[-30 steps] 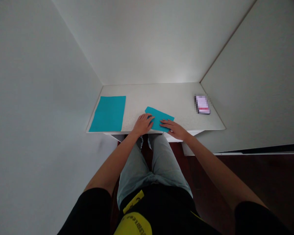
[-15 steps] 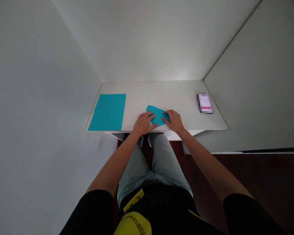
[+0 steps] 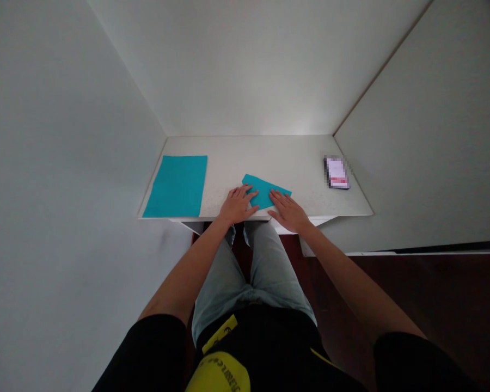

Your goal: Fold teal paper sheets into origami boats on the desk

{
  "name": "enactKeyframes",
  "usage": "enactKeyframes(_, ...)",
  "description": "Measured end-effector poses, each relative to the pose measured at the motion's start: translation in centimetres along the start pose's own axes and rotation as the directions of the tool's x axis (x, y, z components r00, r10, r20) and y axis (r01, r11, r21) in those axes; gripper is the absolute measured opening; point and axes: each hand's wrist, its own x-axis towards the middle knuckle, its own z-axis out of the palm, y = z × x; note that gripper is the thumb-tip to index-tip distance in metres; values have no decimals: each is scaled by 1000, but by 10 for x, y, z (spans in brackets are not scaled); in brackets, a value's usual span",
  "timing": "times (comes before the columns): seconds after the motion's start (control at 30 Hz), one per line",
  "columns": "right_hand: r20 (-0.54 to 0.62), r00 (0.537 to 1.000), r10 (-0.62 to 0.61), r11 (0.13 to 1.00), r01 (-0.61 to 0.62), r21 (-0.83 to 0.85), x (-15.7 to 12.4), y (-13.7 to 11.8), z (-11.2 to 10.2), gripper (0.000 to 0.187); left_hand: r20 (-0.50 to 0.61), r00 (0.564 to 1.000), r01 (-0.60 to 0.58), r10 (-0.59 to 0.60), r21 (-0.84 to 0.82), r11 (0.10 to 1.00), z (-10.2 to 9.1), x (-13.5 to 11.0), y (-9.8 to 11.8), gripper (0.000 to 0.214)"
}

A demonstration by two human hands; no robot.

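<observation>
A folded piece of turquoise paper (image 3: 262, 191) lies at a slant near the front edge of the white tabletop. On its left end rests my left hand (image 3: 236, 205), fingers spread and laid over the paper. My right hand (image 3: 288, 211) lies flat on the paper's right part, its fingers stretched out and the thumb pointing left. Neither hand grips anything. Parts of the paper's lower edge are hidden under the fingers.
A larger turquoise sheet (image 3: 176, 186) lies flat at the left of the white tabletop (image 3: 249, 151). Toward the right end is a blurred-out, phone-like object (image 3: 337, 173). White walls enclose the table at the back and both sides.
My right hand has flattened and slid down along the paper, its fingers now straight, so the paper's right tip shows. My left hand stays on the left end.
</observation>
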Motion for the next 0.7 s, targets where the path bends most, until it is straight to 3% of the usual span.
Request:
enactKeyframes(0.1,28,999,42,999,-41,-26,-7,20,-8,77,3,1000,16,-16,12,1000,1,0,-1,58)
enactKeyframes(0.2,28,998,55,997,-53,-50,-16,22,-13,81,-3,1000,8,-8,3,1000,-1,0,-2,53)
enactKeyframes(0.47,-33,998,46,998,-47,-33,-46,-25,-14,89,-14,999,46,-47,-76,996,-6,2,-4,43)
enactKeyframes(0.6,-1,1000,-17,1000,17,-18,-46,-53,-14,91,-34,999,-4,4,-11,1000,-6,3,15,37)
enactKeyframes(0.7,53,990,-132,991,131,36,-37,-64,-18,85,-36,998,-47,48,41,998,-3,5,30,35)
